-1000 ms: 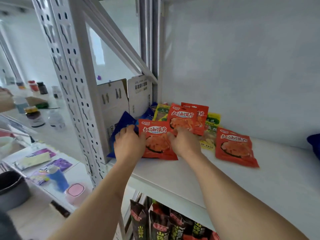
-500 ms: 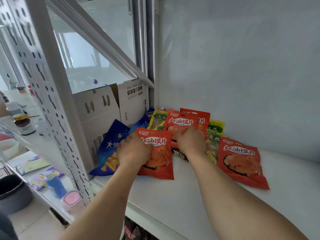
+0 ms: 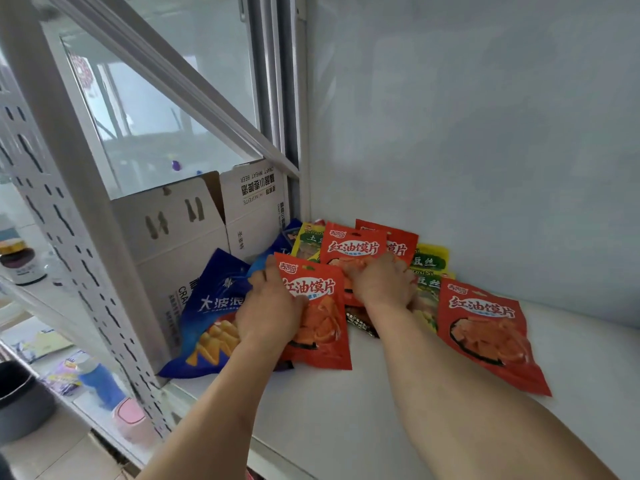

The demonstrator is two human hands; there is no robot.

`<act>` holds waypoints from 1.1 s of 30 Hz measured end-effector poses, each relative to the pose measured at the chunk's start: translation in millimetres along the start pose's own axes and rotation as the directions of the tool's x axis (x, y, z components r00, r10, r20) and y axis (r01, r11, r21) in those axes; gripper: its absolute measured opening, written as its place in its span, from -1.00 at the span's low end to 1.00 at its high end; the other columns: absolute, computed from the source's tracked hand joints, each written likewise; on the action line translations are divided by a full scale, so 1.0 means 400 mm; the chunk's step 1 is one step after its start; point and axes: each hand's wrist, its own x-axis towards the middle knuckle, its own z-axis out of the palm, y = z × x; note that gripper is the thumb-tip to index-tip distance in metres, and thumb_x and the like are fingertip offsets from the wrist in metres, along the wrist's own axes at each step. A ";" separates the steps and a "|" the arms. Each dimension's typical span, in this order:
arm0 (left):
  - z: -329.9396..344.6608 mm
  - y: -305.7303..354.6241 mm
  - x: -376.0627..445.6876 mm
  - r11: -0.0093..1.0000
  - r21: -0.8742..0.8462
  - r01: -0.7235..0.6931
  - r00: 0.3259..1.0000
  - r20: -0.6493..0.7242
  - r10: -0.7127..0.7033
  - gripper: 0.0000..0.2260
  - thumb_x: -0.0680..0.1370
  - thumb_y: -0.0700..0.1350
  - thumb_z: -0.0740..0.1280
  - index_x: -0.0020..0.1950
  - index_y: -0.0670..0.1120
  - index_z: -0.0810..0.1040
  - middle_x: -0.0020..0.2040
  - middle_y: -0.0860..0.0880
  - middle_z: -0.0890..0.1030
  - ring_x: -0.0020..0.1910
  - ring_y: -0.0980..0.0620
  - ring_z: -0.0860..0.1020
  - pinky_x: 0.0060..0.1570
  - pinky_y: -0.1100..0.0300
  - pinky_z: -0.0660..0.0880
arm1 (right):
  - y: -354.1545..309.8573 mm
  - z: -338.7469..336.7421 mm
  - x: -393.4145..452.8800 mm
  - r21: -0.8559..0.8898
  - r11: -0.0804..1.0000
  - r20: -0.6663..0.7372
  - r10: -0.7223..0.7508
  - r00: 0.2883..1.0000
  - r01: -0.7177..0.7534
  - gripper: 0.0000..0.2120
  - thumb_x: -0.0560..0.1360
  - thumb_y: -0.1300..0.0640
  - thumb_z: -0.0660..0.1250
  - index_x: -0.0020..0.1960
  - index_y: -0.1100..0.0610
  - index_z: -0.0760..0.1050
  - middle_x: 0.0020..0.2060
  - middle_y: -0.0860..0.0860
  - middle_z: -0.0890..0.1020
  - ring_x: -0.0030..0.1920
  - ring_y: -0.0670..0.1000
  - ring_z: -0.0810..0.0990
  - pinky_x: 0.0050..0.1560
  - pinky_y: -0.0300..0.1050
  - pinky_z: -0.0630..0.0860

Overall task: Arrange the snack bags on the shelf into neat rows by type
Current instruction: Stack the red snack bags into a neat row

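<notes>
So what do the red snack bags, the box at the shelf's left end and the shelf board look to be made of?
Red snack bags: glossy plastic film, judging by the sheen and crinkles. Box: white-printed corrugated cardboard, with folded flaps and a brown inner face. Shelf board: smooth matte white, likely painted metal or laminate; the look leaves it open.

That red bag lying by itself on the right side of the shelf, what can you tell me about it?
The lone red bag is a flat, glossy plastic pouch, sealed, with white Chinese lettering across its upper part and a picture of orange-red slices below. It lies face up on the white shelf, tilted with its top toward the back wall. Its upper left edge overlaps a yellow-green bag. Neither hand touches it: the right hand rests on other red bags to its left.
</notes>
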 end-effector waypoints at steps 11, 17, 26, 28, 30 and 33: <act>-0.038 -0.002 0.011 0.883 -0.453 0.122 0.987 0.151 -0.059 -0.37 0.51 -0.10 0.49 0.49 -0.11 0.25 0.37 -0.12 0.51 0.32 -0.18 0.51 0.24 -0.04 0.45 | 0.024 -0.058 -0.007 0.675 0.726 0.159 0.026 0.987 -0.128 -0.79 0.49 0.16 0.47 -0.28 0.01 0.53 -0.18 0.00 0.69 -0.23 0.01 0.65 -0.06 -0.03 0.63; -0.031 0.031 -0.009 0.669 -0.742 0.047 0.963 0.212 0.168 -0.57 0.55 -0.14 0.46 0.37 0.01 0.42 0.08 0.09 0.60 0.01 0.07 0.60 -0.14 0.21 0.51 | 0.085 -0.161 -0.046 0.828 0.557 0.063 0.029 0.998 -0.068 -0.90 0.51 0.18 0.46 -0.13 0.01 0.60 -0.11 0.04 0.73 -0.18 0.03 0.72 -0.03 0.06 0.67; 0.066 0.207 -0.120 0.522 -0.843 0.129 0.868 0.351 0.352 -0.73 0.51 -0.22 0.48 0.18 -0.04 0.59 0.03 0.01 0.73 0.00 -0.02 0.71 0.10 -0.07 0.63 | 0.344 -0.369 -0.060 0.814 0.581 -0.136 0.205 0.969 -0.009 -0.89 0.53 0.03 0.44 0.03 0.02 0.64 -0.10 -0.03 0.74 -0.14 0.01 0.74 -0.05 -0.01 0.66; 0.100 0.258 -0.147 0.523 -0.841 0.137 0.843 0.376 0.384 -0.74 0.49 -0.19 0.49 0.17 -0.06 0.60 0.02 0.00 0.74 0.01 -0.04 0.71 0.12 -0.10 0.62 | 0.409 -0.409 -0.058 0.786 0.618 -0.170 0.244 0.955 -0.019 -0.88 0.54 0.00 0.43 0.02 0.01 0.63 -0.11 -0.04 0.73 -0.16 0.02 0.73 -0.05 0.00 0.66; 0.131 0.309 -0.175 0.532 -0.837 0.127 0.827 0.386 0.409 -0.75 0.49 -0.16 0.50 0.15 -0.04 0.61 0.01 0.02 0.74 0.00 -0.02 0.71 0.12 -0.09 0.62 | 0.475 -0.441 -0.052 0.730 0.683 -0.205 0.269 0.941 -0.037 -0.88 0.56 -0.03 0.40 0.00 0.01 0.60 -0.12 -0.05 0.70 -0.15 0.01 0.70 -0.07 -0.04 0.63; 0.167 0.378 -0.218 0.532 -0.836 0.132 0.813 0.399 0.424 -0.76 0.51 -0.16 0.49 0.15 -0.03 0.60 0.02 0.03 0.73 0.01 0.01 0.71 0.10 -0.06 0.63 | 0.573 -0.462 -0.031 0.631 0.774 -0.258 0.281 0.924 -0.059 -0.88 0.57 -0.02 0.38 -0.07 0.02 0.59 -0.11 -0.02 0.67 -0.06 0.07 0.67 0.06 0.03 0.60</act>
